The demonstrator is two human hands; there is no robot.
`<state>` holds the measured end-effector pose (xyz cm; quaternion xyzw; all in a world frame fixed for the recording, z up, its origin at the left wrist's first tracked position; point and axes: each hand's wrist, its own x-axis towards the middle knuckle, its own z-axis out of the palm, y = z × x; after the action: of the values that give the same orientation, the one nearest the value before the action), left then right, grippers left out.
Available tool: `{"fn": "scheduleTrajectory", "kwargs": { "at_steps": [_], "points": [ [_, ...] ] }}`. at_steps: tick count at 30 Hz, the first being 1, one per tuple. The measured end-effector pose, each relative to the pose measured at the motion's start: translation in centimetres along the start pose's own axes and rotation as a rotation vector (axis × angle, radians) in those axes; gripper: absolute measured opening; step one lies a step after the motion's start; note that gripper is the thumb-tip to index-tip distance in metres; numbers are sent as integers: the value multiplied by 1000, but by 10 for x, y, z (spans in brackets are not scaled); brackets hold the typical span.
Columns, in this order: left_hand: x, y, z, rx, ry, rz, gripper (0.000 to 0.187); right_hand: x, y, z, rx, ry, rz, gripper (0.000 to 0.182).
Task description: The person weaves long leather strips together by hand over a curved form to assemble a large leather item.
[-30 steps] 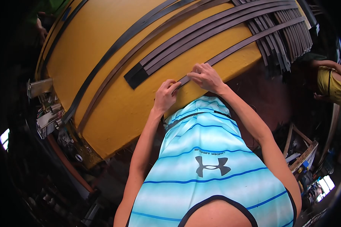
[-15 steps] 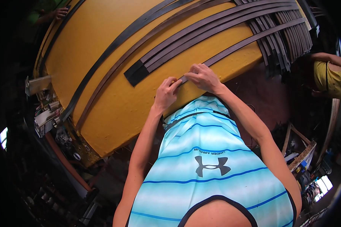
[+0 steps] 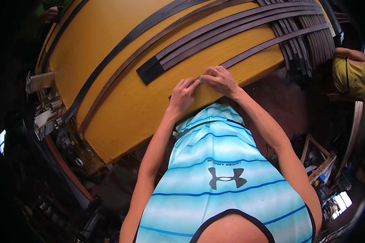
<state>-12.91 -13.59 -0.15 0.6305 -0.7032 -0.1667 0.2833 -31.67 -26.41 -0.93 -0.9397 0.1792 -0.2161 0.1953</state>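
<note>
Both hands are at the near end of a long dark brown leather strap (image 3: pixel 267 45) lying along the near edge of a yellow table (image 3: pixel 121 129). My left hand (image 3: pixel 183 95) is closed on the strap's end, its thumb and fingers pinched together. Close beside it, my right hand (image 3: pixel 221 80) grips the same strap with bent fingers, and the knuckles hide much of that part. A small dark tip of the strap shows left of my left hand. Farther in lie several parallel brown straps (image 3: pixel 215 40) with a black end piece (image 3: pixel 151 71).
A black strap (image 3: pixel 117 48) and a brown strap (image 3: pixel 113 75) curve across the table. Several straps hang in a bundle (image 3: pixel 292 44) over the right end. Metal fittings (image 3: pixel 42 83) stick out at the left edge. A person in yellow (image 3: pixel 353 77) stands at right; another person's hand (image 3: pixel 49 14) is upper left.
My hands have drawn slightly closer together along the strap. The view has shifted a little, and the far-left person's hand has moved left.
</note>
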Motion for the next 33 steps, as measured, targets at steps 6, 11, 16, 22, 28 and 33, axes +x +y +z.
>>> {"fn": "scheduleTrajectory", "kwargs": {
  "at_steps": [6, 11, 16, 22, 28, 33],
  "points": [
    [-5, 4, 5, -80, 48, -122, 39, 3, -1, -4, 1, -24, 13, 16],
    [-16, -1, 2, -203, 105, -166, 32, 5, -1, -3, 22, -13, 29, 16],
    [-16, -5, 3, -190, 138, -112, 26, 5, -3, -3, 9, -22, 36, 15],
    [-16, -6, 4, -158, 143, -91, 24, 3, -7, -3, -13, -21, 42, 17],
    [-17, -6, 6, -138, 143, -92, 25, 2, -14, 5, -17, -74, 27, 22],
    [-17, -6, 6, -126, 142, -94, 25, 6, -20, 6, 0, -92, 31, 23]
  ]
}}
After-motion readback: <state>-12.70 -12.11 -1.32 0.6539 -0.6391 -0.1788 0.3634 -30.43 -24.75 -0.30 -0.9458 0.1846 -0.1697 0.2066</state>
